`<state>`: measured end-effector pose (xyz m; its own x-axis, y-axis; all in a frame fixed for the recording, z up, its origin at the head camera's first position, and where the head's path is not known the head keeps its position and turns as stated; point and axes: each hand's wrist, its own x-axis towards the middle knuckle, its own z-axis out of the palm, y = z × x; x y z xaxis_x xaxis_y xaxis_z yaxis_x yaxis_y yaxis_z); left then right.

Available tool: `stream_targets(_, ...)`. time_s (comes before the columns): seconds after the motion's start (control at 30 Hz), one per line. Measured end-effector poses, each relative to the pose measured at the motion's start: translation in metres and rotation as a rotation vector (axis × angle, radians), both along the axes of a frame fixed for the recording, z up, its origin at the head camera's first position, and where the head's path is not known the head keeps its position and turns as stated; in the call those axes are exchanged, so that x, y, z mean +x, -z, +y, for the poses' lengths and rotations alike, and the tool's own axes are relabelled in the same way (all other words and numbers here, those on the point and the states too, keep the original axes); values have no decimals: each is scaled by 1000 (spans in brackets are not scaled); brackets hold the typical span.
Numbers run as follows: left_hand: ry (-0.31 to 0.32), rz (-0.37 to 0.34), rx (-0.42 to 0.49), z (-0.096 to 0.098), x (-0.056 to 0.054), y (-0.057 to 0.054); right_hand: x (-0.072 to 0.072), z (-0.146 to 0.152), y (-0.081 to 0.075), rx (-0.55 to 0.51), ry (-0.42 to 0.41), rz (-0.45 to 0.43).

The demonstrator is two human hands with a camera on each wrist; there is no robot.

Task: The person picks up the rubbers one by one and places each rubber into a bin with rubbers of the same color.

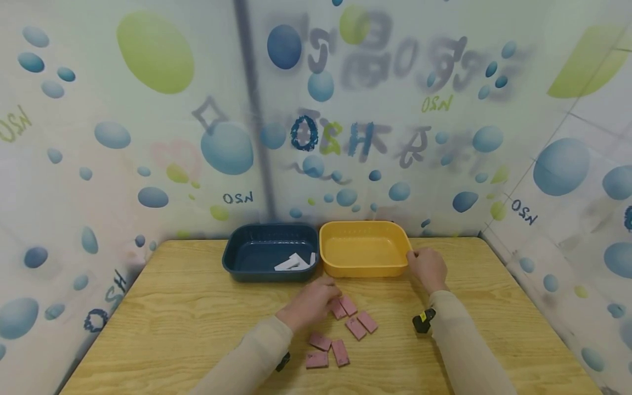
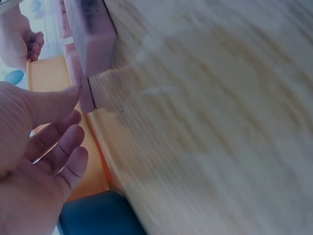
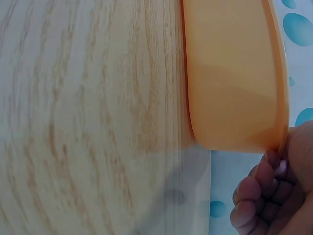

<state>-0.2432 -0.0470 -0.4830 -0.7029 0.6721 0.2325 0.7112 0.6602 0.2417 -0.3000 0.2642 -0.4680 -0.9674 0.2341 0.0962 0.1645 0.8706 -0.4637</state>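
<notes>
My left hand (image 1: 311, 303) is at the farthest pink blocks, thumb and fingers bent. In the left wrist view its thumb tip presses a pink block (image 2: 80, 81) at one end, three fingers curl below, and the index finger is hidden. My right hand (image 1: 428, 269) pinches the right-hand rim of the yellow bin (image 1: 365, 271), its thumb and bent fingers at the corner in the right wrist view. More flat pink blocks (image 1: 340, 353) lie in small groups on the table nearer me, some with dark marks.
Left of the yellow bin, side by side with it, stands a dark blue bin (image 1: 269, 276) with several white blocks (image 1: 296, 262) in its right part. Both stand at the back of the wooden table (image 1: 173, 318), before a patterned curtain (image 1: 296, 164).
</notes>
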Motion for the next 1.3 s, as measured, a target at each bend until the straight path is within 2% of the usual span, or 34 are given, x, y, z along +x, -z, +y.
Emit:
stream_targets(0.53,-54,-115,-59,4,0,-3,1,0,-1,-27,8,-30)
stream_targets(0.77,-50,-87,-93,4,-1,-1,0,0,0,-20,10,-33)
stream_targets(1.1,-74,-105,-109,2,-1,-8,-1,1,0,-27,-2,-12)
stream_targets(1.3,-61,-59,-116,1,-1,-7,-2,1,1,-33,-1,-19)
